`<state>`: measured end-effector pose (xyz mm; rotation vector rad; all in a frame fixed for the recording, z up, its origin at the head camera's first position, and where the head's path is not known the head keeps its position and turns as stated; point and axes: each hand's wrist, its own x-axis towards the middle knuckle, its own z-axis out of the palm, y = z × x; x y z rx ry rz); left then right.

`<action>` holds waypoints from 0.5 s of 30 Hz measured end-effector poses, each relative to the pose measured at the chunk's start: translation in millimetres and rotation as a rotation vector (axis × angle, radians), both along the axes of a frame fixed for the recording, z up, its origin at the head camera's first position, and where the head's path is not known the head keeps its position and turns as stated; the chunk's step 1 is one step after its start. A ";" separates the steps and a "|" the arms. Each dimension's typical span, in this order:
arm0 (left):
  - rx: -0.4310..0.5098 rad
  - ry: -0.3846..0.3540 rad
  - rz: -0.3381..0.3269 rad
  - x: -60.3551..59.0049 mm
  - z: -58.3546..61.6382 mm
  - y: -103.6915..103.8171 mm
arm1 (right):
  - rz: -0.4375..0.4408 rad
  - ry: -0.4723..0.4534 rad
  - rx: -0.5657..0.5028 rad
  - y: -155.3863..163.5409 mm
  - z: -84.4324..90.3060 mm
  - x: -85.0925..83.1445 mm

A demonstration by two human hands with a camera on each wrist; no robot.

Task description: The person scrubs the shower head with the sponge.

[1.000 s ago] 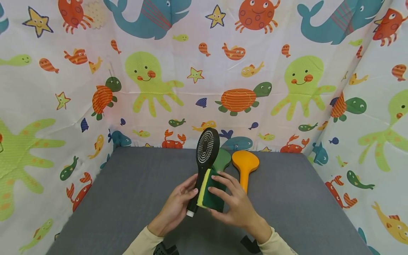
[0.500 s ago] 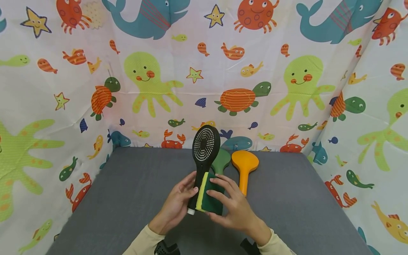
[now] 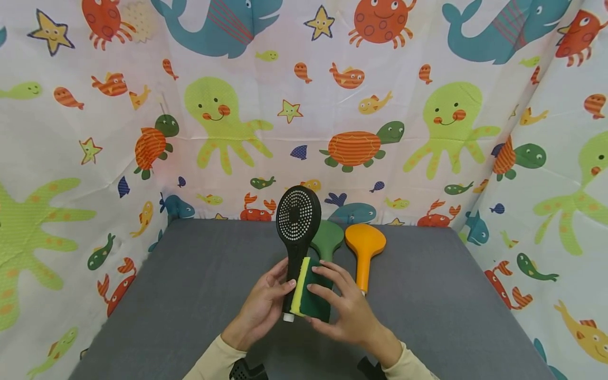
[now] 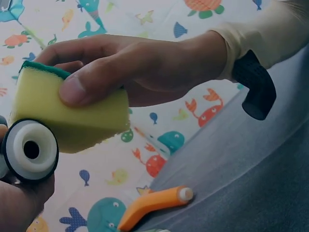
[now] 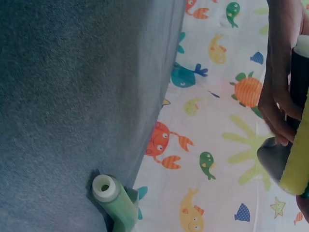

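My left hand (image 3: 261, 306) grips the handle of a black shower head (image 3: 298, 221), held upright above the table with its dotted spray face toward me. In my right hand (image 3: 349, 303) is a sponge (image 3: 313, 290), yellow foam with a dark green scouring side. Its yellow face lies against the right side of the handle. The left wrist view shows the right thumb on the yellow sponge (image 4: 72, 106), close beside the white hollow end of the shower head (image 4: 31, 150). Only part of the left hand (image 5: 285, 72) appears in the right wrist view.
Behind the hands, a green shower head (image 3: 328, 237) and an orange shower head (image 3: 364, 253) lie near the back of the grey table (image 3: 204, 274). The black one partly covers the green one. A curtain (image 3: 304, 148) with sea animals encloses the back and sides.
The black shower head has swung slightly left and turned its spray face more toward me. The sponge has shifted a little down and left along the handle, with the right hand on it.
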<state>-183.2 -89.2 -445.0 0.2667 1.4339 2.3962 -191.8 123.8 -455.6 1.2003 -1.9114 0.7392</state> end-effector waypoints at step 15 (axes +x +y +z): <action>-0.045 0.001 0.026 -0.5 -5.3 1.6 | -0.027 0.059 0.073 -0.2 -4.1 3.8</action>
